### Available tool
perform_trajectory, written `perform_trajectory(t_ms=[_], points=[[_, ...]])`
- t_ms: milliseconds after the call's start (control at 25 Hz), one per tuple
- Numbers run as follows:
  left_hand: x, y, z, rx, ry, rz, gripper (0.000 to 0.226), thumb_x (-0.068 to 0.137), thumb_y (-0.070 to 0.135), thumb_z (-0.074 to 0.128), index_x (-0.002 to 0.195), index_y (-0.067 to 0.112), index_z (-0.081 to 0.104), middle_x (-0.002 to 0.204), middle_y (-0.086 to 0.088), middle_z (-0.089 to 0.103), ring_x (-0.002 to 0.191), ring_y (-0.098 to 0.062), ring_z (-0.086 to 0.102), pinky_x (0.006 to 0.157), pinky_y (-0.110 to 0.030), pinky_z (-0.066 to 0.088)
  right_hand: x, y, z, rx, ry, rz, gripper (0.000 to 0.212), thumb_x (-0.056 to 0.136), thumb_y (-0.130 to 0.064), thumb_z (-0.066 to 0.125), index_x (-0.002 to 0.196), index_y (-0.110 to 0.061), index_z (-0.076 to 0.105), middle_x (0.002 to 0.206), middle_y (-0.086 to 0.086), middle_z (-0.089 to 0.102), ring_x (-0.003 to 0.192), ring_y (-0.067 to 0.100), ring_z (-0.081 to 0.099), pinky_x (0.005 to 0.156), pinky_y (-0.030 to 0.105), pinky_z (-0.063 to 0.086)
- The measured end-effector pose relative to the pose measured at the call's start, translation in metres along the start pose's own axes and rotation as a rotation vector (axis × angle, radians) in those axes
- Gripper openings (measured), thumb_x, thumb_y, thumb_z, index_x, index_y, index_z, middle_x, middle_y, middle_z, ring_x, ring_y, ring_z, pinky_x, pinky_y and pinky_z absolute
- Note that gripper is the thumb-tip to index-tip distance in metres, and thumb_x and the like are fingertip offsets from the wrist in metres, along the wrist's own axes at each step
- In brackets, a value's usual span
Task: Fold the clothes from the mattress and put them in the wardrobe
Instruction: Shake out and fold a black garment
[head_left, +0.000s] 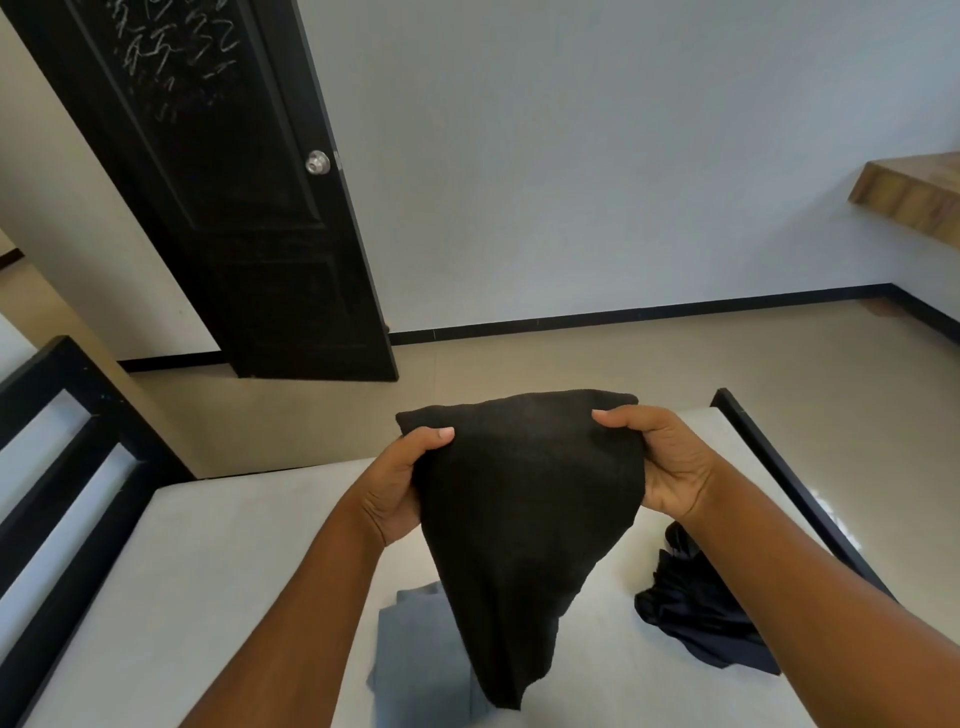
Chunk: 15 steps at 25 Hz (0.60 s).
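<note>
Folding step: I hold a black garment (524, 519) above the mattress (234, 561).
Left hand (400, 488) and right hand (670, 467) pinch its top corners; next, I judge, halve it.

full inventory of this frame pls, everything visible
black garment: 1, black, held up over mattress
grey garment: 1, grey, flat on mattress, partly hidden behind black garment
dark garment: 1, dark navy, crumpled on mattress, right
mattress: 1, off-white, in bed frame
bed frame: 1, black, around mattress
door: 1, black, scribbled, far left
doorknob: 1, silver, on door
shelf: 1, wood, right wall
left hand: grips black garment's upper left
right hand: grips its upper right
</note>
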<state>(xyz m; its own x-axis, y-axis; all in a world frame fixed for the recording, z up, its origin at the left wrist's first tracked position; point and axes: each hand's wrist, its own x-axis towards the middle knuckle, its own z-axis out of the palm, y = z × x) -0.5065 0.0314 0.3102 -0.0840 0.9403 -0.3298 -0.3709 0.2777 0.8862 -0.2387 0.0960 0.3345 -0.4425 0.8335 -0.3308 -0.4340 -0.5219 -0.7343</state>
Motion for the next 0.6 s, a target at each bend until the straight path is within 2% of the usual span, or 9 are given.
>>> perform_trajectory(t_ms=[80,160,200,280,360,400,480,560,600], points=[[-0.005,0.006,0.001,0.019,-0.036,0.003,0.043,0.076,0.026,0.078,0.116,0.018,0.064,0.108,-0.005,0.074,0.107,-0.028,0.065,0.079,-0.036,0.056,0.001,0.003,-0.009,0.113,-0.037,-0.106,0.036,0.075,-0.023,0.082,0.106,-0.005,0.076,0.115,0.022,0.071,0.097,0.036,0.074,0.079,0.047,0.064],[-0.006,0.007,0.003,0.08,-0.085,-0.033,0.048,0.076,0.027,0.078,0.121,0.021,0.061,0.111,-0.004,0.074,0.106,-0.027,0.068,0.073,-0.033,0.06,-0.001,0.015,-0.017,0.078,-0.072,-0.061,0.077,0.051,-0.043,0.099,0.115,-0.01,0.075,0.118,0.018,0.073,0.103,0.037,0.073,0.079,0.048,0.062],[-0.005,0.005,0.004,0.109,-0.1,-0.053,0.05,0.077,0.028,0.079,0.124,0.021,0.06,0.113,-0.005,0.074,0.107,-0.027,0.068,0.073,-0.032,0.062,-0.002,0.023,-0.022,-0.01,-0.066,0.021,0.095,0.041,-0.046,0.101,0.123,-0.01,0.07,0.121,0.017,0.073,0.106,0.037,0.072,0.081,0.048,0.062],[-0.004,0.001,0.005,0.131,-0.103,-0.066,0.053,0.08,0.029,0.08,0.128,0.021,0.059,0.121,-0.007,0.072,0.112,-0.029,0.067,0.079,-0.035,0.061,-0.004,0.035,-0.028,-0.175,-0.091,0.157,0.108,0.041,-0.036,0.104,0.135,-0.007,0.061,0.128,0.019,0.069,0.115,0.039,0.069,0.093,0.051,0.058],[-0.004,-0.006,0.006,0.08,-0.06,-0.057,0.055,0.078,0.034,0.08,0.127,0.021,0.059,0.128,-0.009,0.069,0.115,-0.031,0.066,0.086,-0.04,0.059,-0.005,0.036,-0.03,-0.135,-0.107,0.142,0.099,0.052,-0.024,0.1,0.139,-0.001,0.058,0.134,0.024,0.064,0.122,0.042,0.063,0.105,0.054,0.05],[-0.005,-0.01,0.004,0.039,-0.027,-0.065,0.052,0.078,0.036,0.08,0.124,0.021,0.06,0.126,-0.009,0.069,0.113,-0.031,0.066,0.086,-0.041,0.057,-0.006,0.035,-0.028,-0.065,-0.087,0.11,0.093,0.055,-0.022,0.098,0.136,0.001,0.06,0.133,0.025,0.064,0.121,0.043,0.063,0.104,0.053,0.05],[-0.01,-0.014,0.005,0.027,-0.02,-0.128,0.052,0.073,0.038,0.08,0.117,0.018,0.06,0.117,-0.01,0.07,0.106,-0.03,0.066,0.079,-0.04,0.057,-0.006,0.032,-0.022,0.088,-0.021,0.027,0.069,0.065,-0.024,0.091,0.124,0.001,0.068,0.123,0.023,0.068,0.108,0.04,0.069,0.093,0.047,0.056],[-0.012,-0.017,-0.001,0.081,-0.12,-0.164,0.079,0.053,0.037,0.098,0.119,0.012,0.062,0.113,-0.015,0.073,0.103,-0.033,0.071,0.075,-0.04,0.061,-0.004,0.032,-0.013,0.214,0.026,-0.025,0.04,0.079,-0.028,0.078,0.108,-0.003,0.072,0.105,0.019,0.073,0.091,0.035,0.072,0.081,0.044,0.061],[-0.012,-0.017,-0.004,0.042,-0.144,-0.136,0.088,0.043,0.034,0.103,0.119,0.01,0.065,0.111,-0.016,0.075,0.102,-0.033,0.073,0.074,-0.04,0.062,-0.004,0.032,-0.012,0.26,0.044,-0.023,0.034,0.082,-0.03,0.075,0.104,-0.004,0.072,0.1,0.018,0.073,0.087,0.034,0.072,0.08,0.043,0.061]])
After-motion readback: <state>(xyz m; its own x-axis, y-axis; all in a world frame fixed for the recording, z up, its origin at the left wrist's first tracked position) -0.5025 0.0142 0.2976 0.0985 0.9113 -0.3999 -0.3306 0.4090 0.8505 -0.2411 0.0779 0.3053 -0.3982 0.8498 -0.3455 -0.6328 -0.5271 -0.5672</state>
